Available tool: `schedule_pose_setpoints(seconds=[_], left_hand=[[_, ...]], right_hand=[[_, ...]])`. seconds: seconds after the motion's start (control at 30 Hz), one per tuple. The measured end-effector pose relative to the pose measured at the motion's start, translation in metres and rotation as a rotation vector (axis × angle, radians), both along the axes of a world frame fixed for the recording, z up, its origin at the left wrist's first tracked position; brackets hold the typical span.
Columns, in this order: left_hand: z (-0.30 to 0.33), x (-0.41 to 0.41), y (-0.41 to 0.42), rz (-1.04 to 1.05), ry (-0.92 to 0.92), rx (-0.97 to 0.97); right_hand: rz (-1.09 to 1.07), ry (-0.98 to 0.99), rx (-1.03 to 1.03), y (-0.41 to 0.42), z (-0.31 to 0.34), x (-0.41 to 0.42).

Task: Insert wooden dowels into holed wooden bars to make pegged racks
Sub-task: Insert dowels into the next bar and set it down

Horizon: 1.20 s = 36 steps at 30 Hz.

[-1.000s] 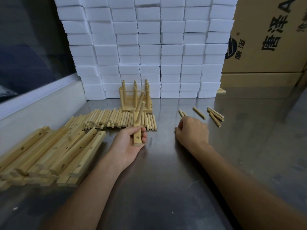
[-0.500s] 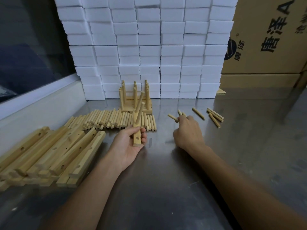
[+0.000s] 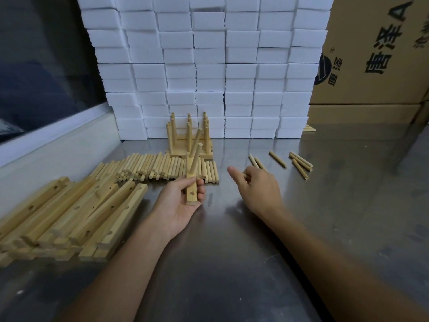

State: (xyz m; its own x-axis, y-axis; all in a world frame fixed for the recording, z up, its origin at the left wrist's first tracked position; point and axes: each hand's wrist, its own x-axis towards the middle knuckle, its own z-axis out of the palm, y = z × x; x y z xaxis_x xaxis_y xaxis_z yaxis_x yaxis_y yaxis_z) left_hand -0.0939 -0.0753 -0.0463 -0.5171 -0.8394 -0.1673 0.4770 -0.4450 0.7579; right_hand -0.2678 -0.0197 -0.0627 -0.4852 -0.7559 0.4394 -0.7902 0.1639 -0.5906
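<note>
The holed wooden bar point(image 3: 191, 182), already carrying two dowels, is gripped near its lower end by the left hand point(image 3: 180, 203). It is judged light and rigid. A dowel point(image 3: 245, 175) appears pinched in the right hand point(image 3: 256, 189), above the steel counter point(image 3: 232, 263).

A steel worktop point(image 3: 232, 263) carried stacked holed bars point(image 3: 69, 217) at its left, a row of dowels point(image 3: 167, 167), finished racks point(image 3: 189, 138), a few loose dowels point(image 3: 299, 162), white foam blocks point(image 3: 209, 66) and a cardboard box point(image 3: 376, 54) at the back.
</note>
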Motion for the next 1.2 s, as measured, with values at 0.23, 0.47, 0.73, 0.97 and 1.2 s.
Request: schedule_pose_setpoints(seconds=[0.23, 0.47, 0.73, 0.97, 1.2], left_hand=[[0.002, 0.0, 0.001, 0.002, -0.007, 0.004], [0.003, 0.003, 0.002, 0.023, 0.016, 0.024], [0.005, 0.003, 0.004, 0.02, 0.02, 0.045], [0.006, 0.003, 0.003, -0.008, 0.009, 0.05], [0.002, 0.002, 0.0, -0.025, 0.003, 0.024]], right_hand=[[0.029, 0.032, -0.057, 0.001, -0.002, 0.0], [0.077, -0.046, -0.146, 0.003, 0.001, -0.001], [0.076, 0.025, -0.156, 0.007, 0.003, 0.0], [-0.004, -0.006, -0.196, 0.008, 0.004, 0.002], [0.151, -0.057, -0.156, 0.01, 0.006, 0.01]])
